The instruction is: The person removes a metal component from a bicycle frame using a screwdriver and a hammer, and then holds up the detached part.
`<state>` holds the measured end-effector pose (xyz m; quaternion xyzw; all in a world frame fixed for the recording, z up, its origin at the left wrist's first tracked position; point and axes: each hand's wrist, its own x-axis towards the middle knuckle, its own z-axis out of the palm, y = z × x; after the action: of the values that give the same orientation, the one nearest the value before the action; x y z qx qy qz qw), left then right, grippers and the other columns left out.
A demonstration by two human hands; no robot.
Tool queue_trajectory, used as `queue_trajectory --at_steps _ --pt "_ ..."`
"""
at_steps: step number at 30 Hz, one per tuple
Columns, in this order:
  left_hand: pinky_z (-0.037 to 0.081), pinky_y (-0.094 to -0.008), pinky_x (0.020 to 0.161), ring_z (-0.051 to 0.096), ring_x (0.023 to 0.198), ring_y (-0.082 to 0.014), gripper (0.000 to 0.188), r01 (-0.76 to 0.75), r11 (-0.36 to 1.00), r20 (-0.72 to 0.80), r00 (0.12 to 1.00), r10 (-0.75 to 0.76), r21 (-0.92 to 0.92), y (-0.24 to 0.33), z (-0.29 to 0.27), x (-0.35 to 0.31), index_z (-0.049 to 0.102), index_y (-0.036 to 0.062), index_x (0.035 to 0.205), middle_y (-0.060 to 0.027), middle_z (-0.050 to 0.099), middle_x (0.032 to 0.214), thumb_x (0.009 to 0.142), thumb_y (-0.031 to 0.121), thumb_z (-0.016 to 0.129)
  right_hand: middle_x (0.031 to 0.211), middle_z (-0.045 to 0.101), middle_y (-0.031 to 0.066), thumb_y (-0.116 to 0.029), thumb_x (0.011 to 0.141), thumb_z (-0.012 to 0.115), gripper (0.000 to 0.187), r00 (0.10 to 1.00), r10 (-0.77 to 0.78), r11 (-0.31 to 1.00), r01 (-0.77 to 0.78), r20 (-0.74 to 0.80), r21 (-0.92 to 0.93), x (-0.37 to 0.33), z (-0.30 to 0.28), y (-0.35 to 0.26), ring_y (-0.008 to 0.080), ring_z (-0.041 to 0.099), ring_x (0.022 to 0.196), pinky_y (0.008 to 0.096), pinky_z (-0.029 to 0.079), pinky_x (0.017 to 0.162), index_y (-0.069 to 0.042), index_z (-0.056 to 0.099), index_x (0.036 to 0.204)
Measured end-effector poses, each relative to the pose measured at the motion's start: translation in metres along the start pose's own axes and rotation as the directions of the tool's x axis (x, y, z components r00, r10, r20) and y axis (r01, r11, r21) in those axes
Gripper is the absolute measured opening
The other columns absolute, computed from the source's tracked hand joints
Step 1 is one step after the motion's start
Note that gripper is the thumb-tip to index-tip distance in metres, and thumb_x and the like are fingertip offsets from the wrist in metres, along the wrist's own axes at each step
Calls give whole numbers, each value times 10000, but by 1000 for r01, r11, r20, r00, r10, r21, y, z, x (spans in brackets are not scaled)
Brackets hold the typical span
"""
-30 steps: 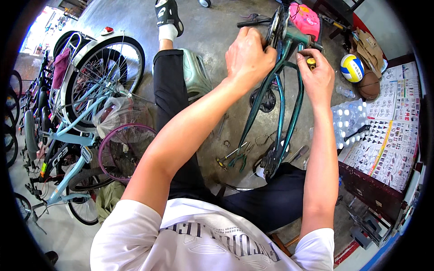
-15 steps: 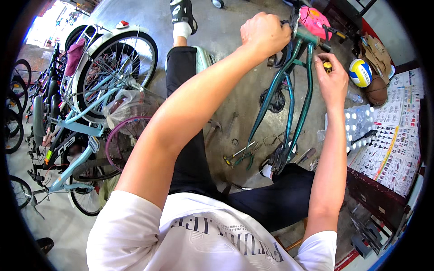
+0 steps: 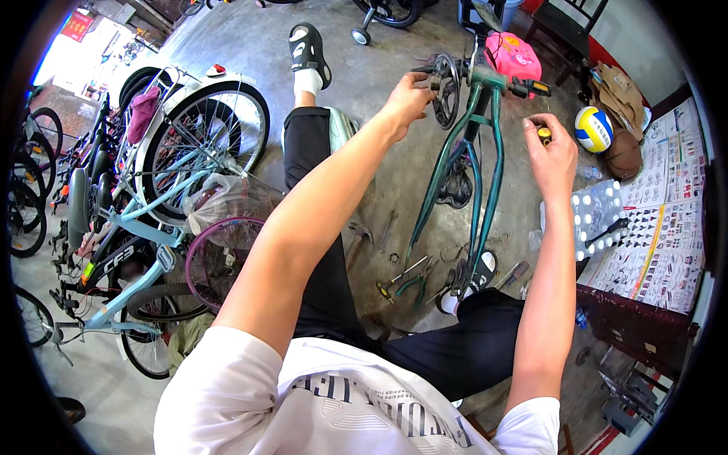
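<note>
The green bicycle frame (image 3: 498,159), right of upper centre, looks partly assembled: chainring (image 3: 453,95) mounted, wheel seemingly left to fit. The left hand (image 3: 408,104) curls its fingers beside the chainring, grip unclear; the right hand (image 3: 553,154) pinches a yellow-ended object (image 3: 544,134).

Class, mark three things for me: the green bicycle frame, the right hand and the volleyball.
Green bicycle frame (image 3: 500,152): head view, on its rightmost tube.
Right hand (image 3: 554,158): head view, back of the hand.
Volleyball (image 3: 594,130): head view, middle of its visible side.
</note>
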<state>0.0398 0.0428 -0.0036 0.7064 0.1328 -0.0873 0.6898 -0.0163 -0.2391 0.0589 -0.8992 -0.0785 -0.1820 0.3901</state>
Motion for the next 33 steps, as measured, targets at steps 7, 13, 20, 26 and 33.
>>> queue_trajectory --at_steps 7,13,20,26,33 --pt "547 -431 829 650 987 -224 318 170 967 -16 984 -176 -191 -21 17 5 566 109 1265 -62 658 1118 998 269 628 899 730 142 -276 936 717 219 1000 17 999 -17 2 -28 -7 -6 -4 294 709 806 384 534 731 -69 717 1007" --pt "571 -464 838 711 923 -284 298 296 884 230 947 -223 -362 -28 17 19 617 102 1188 -154 704 1069 1057 352 521 906 725 148 -244 915 727 197 998 58 997 -59 -30 -51 -28 -16 -23 328 706 824 396 537 738 -61 708 988" --pt "600 -491 911 689 1101 -389 365 36 955 302 952 57 -296 15 -27 -31 520 -28 1244 -223 645 1247 1040 274 534 907 734 149 -273 922 719 225 988 97 992 -105 -116 -70 -51 -31 -34 317 713 816 400 533 729 -63 715 1002" --pt "584 -526 963 642 1199 -406 497 -19 856 163 979 120 -517 15 -60 -142 470 38 1424 -239 600 1339 998 265 588 889 727 139 -264 936 718 216 992 -7 996 -5 -129 -94 -58 -37 -39 300 706 799 380 529 722 -59 713 1005" --pt "585 -554 986 575 1310 -416 723 266 522 384 914 130 -811 -65 -95 -266 410 86 1534 -219 534 1450 943 342 738 877 699 107 -131 942 718 123 961 -215 976 205 -176 -76 -75 -54 -54 219 671 780 324 513 732 -27 695 1002"
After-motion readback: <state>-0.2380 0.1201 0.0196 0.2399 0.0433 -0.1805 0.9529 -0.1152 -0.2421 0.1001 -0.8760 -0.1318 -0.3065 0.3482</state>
